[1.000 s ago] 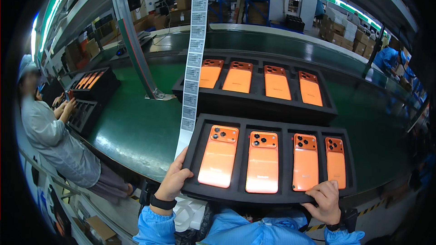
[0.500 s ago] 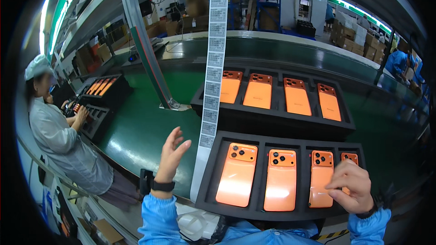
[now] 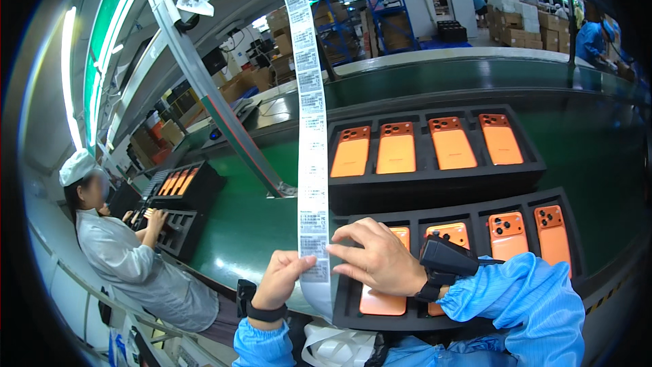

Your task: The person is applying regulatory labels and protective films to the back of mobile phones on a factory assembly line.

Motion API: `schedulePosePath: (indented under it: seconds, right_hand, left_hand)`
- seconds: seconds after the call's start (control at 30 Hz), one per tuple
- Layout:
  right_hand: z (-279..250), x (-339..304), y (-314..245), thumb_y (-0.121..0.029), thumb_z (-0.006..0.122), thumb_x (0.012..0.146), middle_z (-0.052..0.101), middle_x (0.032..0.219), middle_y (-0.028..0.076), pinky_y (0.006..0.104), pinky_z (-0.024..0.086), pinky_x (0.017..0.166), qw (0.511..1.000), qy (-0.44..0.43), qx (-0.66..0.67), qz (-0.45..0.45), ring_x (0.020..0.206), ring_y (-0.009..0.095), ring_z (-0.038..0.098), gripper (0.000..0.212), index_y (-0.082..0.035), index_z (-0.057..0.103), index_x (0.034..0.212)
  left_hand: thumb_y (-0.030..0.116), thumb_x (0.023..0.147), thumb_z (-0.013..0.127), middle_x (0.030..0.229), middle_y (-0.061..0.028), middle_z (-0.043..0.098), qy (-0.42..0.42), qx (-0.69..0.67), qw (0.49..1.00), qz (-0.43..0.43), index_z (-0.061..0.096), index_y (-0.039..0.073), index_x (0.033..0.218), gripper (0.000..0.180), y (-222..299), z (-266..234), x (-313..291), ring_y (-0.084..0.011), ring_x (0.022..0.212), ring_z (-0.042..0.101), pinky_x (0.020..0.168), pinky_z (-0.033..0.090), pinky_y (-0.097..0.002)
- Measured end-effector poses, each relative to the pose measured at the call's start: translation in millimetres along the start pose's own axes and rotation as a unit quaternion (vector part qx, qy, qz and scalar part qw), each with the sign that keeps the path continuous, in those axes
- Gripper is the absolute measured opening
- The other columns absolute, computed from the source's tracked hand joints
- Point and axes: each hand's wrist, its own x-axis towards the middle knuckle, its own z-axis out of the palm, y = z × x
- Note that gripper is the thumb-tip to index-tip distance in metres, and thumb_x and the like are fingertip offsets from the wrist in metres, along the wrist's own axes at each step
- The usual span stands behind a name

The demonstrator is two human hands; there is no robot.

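Note:
A long hanging strip of white printed labels (image 3: 313, 163) runs down in front of me. My left hand (image 3: 284, 278) pinches its left edge near the lower end, thumb laid over the printed face. From the other side my right hand (image 3: 384, 258) reaches in, fingers bent and somewhat apart, tips at the strip's right edge. Below and behind that hand lies a black foam tray (image 3: 570, 231) with orange phones in its slots, camera side up. The right hand and sleeve cover parts of a left phone (image 3: 382, 301) and its neighbour (image 3: 451, 232); another phone (image 3: 507, 232) shows more fully.
A second black tray (image 3: 435, 180) with orange phones stands farther back on the green bench (image 3: 238, 231). A metal post (image 3: 217, 115) rises left of the strip. At the left, a co-worker (image 3: 129, 258) handles things at another tray. Crumpled white backing strip (image 3: 339, 343) lies at my lap.
My left hand has gone from open in the air to pinching the label strip. My right hand has swung left from the near tray's right end to the strip. The view has shifted.

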Motion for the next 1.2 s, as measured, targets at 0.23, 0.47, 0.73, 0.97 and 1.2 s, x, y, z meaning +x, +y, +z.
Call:
schedulePosePath:
  seconds: [0.23, 0.47, 0.73, 0.97, 1.2]
  right_hand:
    - [14.3, -3.6, -27.2, -0.018, 0.075, 0.072, 0.060, 0.100, 0.005, 0.0361, 0.044, 0.076, 0.998, -0.018, 0.055, -0.023, 0.096, 0.024, 0.054, 0.030, -0.007, 0.068, 0.098]
    - [8.5, -2.7, -34.8, -0.012, 0.070, 0.067, 0.064, 0.087, 0.003, 0.0318, 0.041, 0.069, 0.986, 0.016, -0.056, -0.159, 0.080, 0.019, 0.058, 0.027, -0.006, 0.070, 0.094]
    - [15.4, -17.3, -52.7, -0.014, 0.068, 0.068, 0.065, 0.086, 0.004, 0.0328, 0.041, 0.071, 0.967, 0.124, -0.025, -0.223, 0.081, 0.018, 0.061, 0.023, -0.006, 0.069, 0.089]
    - [-53.0, -0.4, -73.9, -0.014, 0.073, 0.075, 0.063, 0.091, 0.006, 0.0372, 0.044, 0.076, 0.975, 0.070, 0.183, -0.106, 0.086, 0.027, 0.056, 0.020, -0.008, 0.071, 0.094]
    - [-71.5, -4.7, -45.5, -0.011, 0.073, 0.075, 0.060, 0.080, 0.005, 0.0357, 0.043, 0.072, 0.987, 0.124, 0.057, -0.087, 0.078, 0.024, 0.057, 0.022, -0.005, 0.068, 0.096]
  left_hand:
    - [0.014, 0.093, 0.053, 0.094, -0.0081, 0.069, 0.041, -0.090, 0.995, -0.004, 0.066, -0.008, 0.102, 0.027, 10.0, 25.1, -45.9, -0.0119, 0.085, 0.062, 0.077, 0.047, -0.0234]
    - [0.016, 0.090, 0.053, 0.095, -0.0095, 0.065, 0.097, -0.172, 0.980, -0.012, 0.062, -0.006, 0.105, 0.028, 1.2, 32.5, -53.4, -0.0127, 0.077, 0.059, 0.068, 0.046, -0.0266]
    - [0.018, 0.087, 0.053, 0.101, -0.0116, 0.065, 0.117, -0.178, 0.975, -0.060, 0.060, -0.002, 0.105, 0.027, -16.7, 13.9, -71.5, -0.0243, 0.088, 0.064, 0.084, 0.047, -0.0435]
    - [0.020, 0.092, 0.052, 0.087, -0.0120, 0.066, -0.023, -0.198, 0.975, -0.098, 0.061, -0.006, 0.101, 0.030, 49.8, 22.3, -96.0, -0.0206, 0.074, 0.066, 0.066, 0.053, -0.0278]
    - [0.010, 0.091, 0.058, 0.079, -0.0022, 0.064, 0.008, 0.043, 0.997, -0.065, 0.063, -0.001, 0.100, 0.016, -9.0, 23.4, -52.4, -0.0096, 0.064, 0.059, 0.056, 0.048, -0.0220]
